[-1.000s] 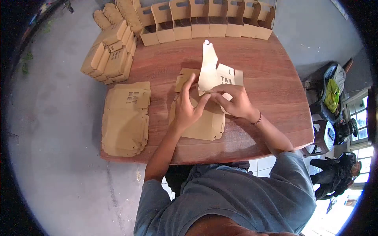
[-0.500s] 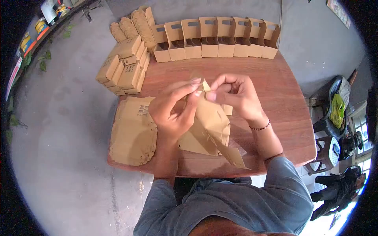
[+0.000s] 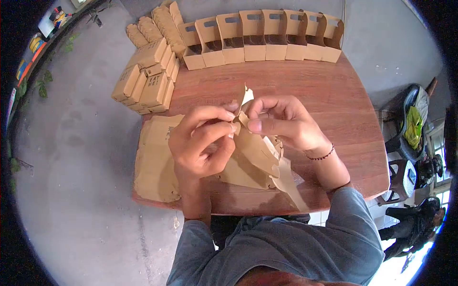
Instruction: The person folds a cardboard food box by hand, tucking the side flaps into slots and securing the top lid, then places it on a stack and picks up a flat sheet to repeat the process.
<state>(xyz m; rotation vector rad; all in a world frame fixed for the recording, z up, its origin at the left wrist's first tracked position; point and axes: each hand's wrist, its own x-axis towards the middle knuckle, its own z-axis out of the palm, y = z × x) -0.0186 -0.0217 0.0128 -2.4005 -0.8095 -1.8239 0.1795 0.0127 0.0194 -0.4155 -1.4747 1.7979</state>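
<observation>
Both hands hold one partly folded cardboard piece (image 3: 257, 148) above the table. My left hand (image 3: 205, 138) pinches a small tab at its upper left edge. Fingers and thumb of my right hand (image 3: 288, 121) are closed on a flap just to the right, close to the left fingertips. The piece hangs down toward the table's front edge, with a pale flap at its lower right. Beneath it lies flat brown cardboard (image 3: 229, 171), partly covered. Left of that is a stack of flat cardboard sheets (image 3: 155, 157), partly behind my left hand and forearm.
Several open carriers with handle slots (image 3: 253, 50) stand along the table's back edge. Closed boxes (image 3: 155, 90) are piled at the back left, with bundled cardboard (image 3: 167, 31) behind. A stool (image 3: 403, 178) and a chair (image 3: 405, 119) stand right of the wooden table (image 3: 334, 100).
The cardboard piece has turned over, its long part now hanging toward the front edge. Both hands came together at its upper edge, and my left fingers closed on it.
</observation>
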